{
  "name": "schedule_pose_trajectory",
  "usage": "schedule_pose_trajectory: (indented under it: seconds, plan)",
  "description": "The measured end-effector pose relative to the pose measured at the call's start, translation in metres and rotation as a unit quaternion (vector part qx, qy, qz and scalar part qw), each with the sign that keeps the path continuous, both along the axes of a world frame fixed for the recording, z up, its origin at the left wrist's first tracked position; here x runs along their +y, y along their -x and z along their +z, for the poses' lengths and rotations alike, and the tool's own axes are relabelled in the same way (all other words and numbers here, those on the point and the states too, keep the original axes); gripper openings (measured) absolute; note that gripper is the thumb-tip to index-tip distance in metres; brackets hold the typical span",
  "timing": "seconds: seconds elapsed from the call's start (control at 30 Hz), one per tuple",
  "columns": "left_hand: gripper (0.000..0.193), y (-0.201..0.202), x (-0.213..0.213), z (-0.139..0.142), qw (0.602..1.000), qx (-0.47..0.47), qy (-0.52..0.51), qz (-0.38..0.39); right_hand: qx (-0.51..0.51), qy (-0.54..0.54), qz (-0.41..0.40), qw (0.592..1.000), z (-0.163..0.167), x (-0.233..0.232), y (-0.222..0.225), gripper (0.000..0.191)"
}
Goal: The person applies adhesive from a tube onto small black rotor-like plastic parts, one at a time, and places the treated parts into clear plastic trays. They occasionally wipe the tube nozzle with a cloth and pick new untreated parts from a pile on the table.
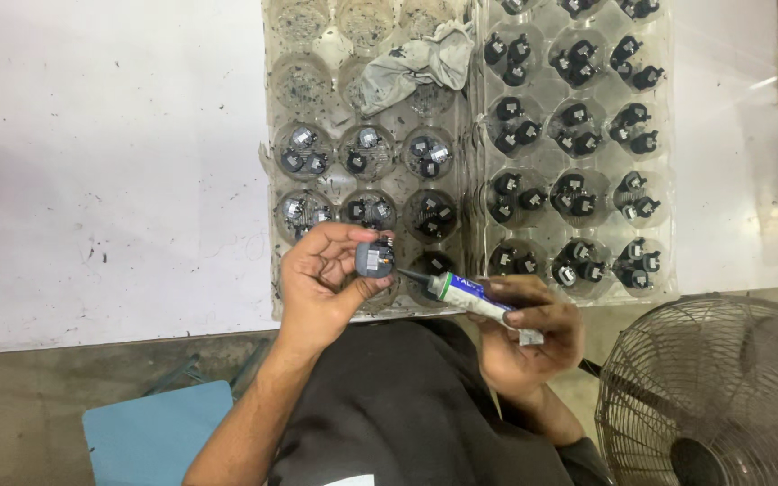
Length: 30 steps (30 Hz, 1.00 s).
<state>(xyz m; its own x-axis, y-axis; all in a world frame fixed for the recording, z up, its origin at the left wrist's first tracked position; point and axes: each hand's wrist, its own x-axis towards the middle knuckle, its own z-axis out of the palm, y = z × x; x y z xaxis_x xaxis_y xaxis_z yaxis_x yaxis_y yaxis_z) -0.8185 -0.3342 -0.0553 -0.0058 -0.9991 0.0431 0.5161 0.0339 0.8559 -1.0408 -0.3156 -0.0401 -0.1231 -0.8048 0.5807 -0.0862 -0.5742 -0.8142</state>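
Glue could squirt past the small black part [375,258] if the right hand [529,337] squeezes the tube [468,297] hard. Left hand [321,283] pinches that part, at seven o'clock of the left tray [274,180].

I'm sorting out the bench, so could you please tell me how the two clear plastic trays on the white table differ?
The left tray has several dirty pockets without parts at its far end, while the right tray has black parts in every visible pocket. The left tray carries a crumpled grey rag; the right tray carries none. The left tray's parts show more silvery metal; the right tray's look mostly black. Both are clear, with round pockets holding small parts in clusters.
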Motion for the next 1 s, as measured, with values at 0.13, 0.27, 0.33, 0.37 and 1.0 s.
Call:
schedule_pose_trajectory:
  seconds: [0.13, 0.27, 0.33, 0.37, 1.0]
  plan:
    - [0.042, -0.003, 0.004, 0.004, 0.998, 0.005, 0.054, 0.019, 0.065, 0.048, -0.032, 0.996, 0.006, 0.005, -0.005, 0.041]
    - [0.047, -0.003, 0.009, 0.009, 0.998, -0.048, 0.017, 0.032, 0.053, 0.067, -0.031, 0.996, 0.001, 0.004, -0.009, 0.038]
    - [0.05, -0.003, 0.01, 0.012, 0.997, -0.071, 0.015, 0.034, 0.038, 0.074, -0.025, 0.996, -0.002, 0.002, -0.01, 0.038]
    - [0.05, -0.003, 0.011, 0.013, 0.997, -0.072, 0.015, 0.037, 0.042, 0.075, -0.025, 0.996, -0.003, 0.002, -0.012, 0.038]
    - [0.055, -0.007, 0.007, 0.009, 0.998, -0.057, -0.033, 0.004, 0.075, 0.11, -0.006, 0.991, 0.004, -0.009, -0.026, 0.034]
